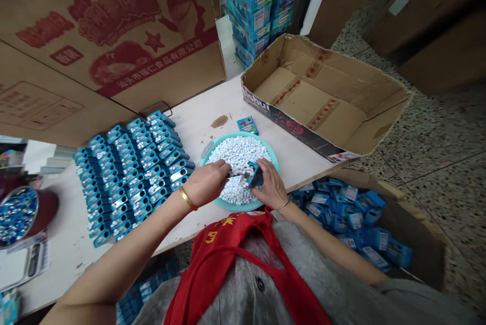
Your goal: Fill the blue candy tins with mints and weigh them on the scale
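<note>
A round turquoise basin (276, 159) full of small white candies (235, 149) stands at the table's front edge. Over it, my left hand (210, 179) is closed on what looks like a small scoop (236, 177), its handle mostly hidden by my fingers. The scoop's end meets the opening of a small blue candy box (256, 177). My right hand (271, 183) grips that box, tilted with its open end toward the scoop. White candies show at the box's mouth. Just behind the basin lies another blue candy box (247, 125).
Rows of blue boxes (132, 178) stand at left, before a large carton (114, 26). A shallow cardboard tray (322, 92) sits at back right, near stacked blue packs (250, 11). Below right, a carton holds loose blue boxes (349, 218). A red bucket (47, 208) stands far left.
</note>
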The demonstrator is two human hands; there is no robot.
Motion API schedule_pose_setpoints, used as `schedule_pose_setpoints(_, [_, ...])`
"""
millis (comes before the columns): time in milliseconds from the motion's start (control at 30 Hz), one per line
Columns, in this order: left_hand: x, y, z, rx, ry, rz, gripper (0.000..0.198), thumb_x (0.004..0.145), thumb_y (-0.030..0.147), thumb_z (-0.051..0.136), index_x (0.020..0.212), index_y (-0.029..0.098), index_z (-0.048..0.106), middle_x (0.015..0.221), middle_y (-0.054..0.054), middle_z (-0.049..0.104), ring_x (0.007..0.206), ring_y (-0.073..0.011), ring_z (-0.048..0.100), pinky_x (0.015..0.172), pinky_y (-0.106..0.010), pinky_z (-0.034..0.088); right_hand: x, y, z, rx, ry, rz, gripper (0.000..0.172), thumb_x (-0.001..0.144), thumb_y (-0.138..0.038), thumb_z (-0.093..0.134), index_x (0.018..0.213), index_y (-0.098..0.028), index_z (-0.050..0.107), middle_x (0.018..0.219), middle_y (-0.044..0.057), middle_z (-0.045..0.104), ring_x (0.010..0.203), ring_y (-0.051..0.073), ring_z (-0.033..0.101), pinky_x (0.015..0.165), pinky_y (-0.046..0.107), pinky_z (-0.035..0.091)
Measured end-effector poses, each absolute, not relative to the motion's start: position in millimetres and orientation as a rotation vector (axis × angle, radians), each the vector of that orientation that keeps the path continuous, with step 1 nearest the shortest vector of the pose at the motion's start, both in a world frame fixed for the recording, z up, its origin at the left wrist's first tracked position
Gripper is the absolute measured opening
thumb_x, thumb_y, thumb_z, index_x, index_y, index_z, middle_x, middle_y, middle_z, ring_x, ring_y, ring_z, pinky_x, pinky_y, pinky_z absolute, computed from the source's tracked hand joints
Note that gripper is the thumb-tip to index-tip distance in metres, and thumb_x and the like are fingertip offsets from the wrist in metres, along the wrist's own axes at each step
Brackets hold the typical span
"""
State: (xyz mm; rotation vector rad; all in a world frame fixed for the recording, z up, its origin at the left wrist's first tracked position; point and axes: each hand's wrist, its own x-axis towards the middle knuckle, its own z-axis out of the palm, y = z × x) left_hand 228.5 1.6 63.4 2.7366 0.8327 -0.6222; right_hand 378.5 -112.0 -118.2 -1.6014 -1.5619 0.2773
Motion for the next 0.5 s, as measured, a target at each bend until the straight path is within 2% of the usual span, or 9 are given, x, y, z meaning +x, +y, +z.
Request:
schedule_pose_setpoints(167, [263.3,-18.3,98.3,2.878,0.84,-0.907,0.025,0.091,0.008,0.037,0.101,0.013,0.059,0.095,-0.011,0.06,0.087,-0.0244,0.063,0.063,-0.031,0.048,375.4,-111.3,-119.2,-1.58,-1.543,0.303,0.079,0.073,-0.024,0.064,0.142,-0.015,0.026,0.138,0.019,0.046,0.135,0.033,0.038,0.109,0.057,0.037])
schedule_pose_setpoints(300, [259.2,-17.6,107.6,2.899,0.875,-0.861,0.024,0.092,0.01,0.037,0.1,0.016,0.059,0.094,-0.009,0.06,0.087,-0.0228,0.061,0.064,-0.03,0.047,376.0,-112.0,-122.3,-1.584,-1.501,0.337,0.081,0.071,-0.023,0.066,0.141,-0.015,0.026,0.137,0.019,0.046,0.134,0.033,0.038,0.11,0.055,0.037])
schedule_pose_setpoints(400, [228.8,-1.1,80.9,2.863,1.05,-0.689,0.02,0.093,0.018,0.041,0.103,0.017,0.057,0.098,-0.008,0.06,0.087,-0.0204,0.061,0.068,-0.029,0.047,378.2,-113.1,-124.2,-1.595,-1.46,0.379,0.083,0.07,-0.024,0.068,0.141,-0.014,0.025,0.138,0.02,0.045,0.134,0.033,0.039,0.11,0.054,0.037])
schedule_pose_setpoints(500, [191.1,12.5,20.0,2.675,1.213,-0.685,0.02,0.091,0.018,0.043,0.105,0.017,0.057,0.103,-0.01,0.059,0.089,-0.0205,0.06,0.073,-0.03,0.048,382.3,-114.6,-124.1,-1.638,-1.371,0.437,0.086,0.07,-0.03,0.071,0.141,-0.015,0.025,0.137,0.02,0.044,0.13,0.033,0.045,0.107,0.053,0.041])
